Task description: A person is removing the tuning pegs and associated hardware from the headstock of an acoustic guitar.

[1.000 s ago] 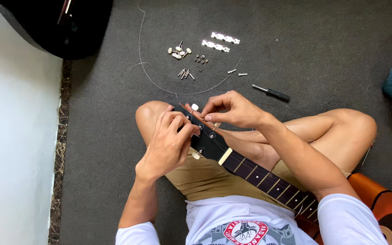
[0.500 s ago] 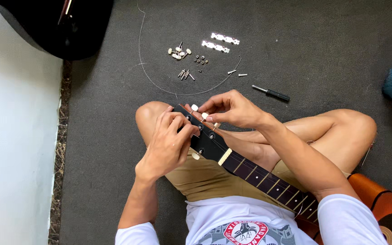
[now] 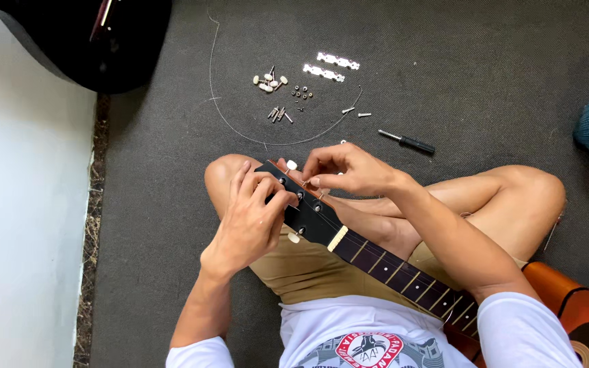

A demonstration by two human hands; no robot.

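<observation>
The guitar neck lies across the person's lap — long axis diagonal, headstock pointing upper left, body cut off at lower right. The left hand wraps the headstock's near edge, fingers closed on it. The right hand pinches narrowly at a tuning peg — the pinched part is too small to identify.

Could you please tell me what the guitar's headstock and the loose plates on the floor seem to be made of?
Headstock: probably wood under glossy black paint, with orange-brown edges showing. Plates: likely bright metal, since they glint silver against the dull grey carpet.
</observation>
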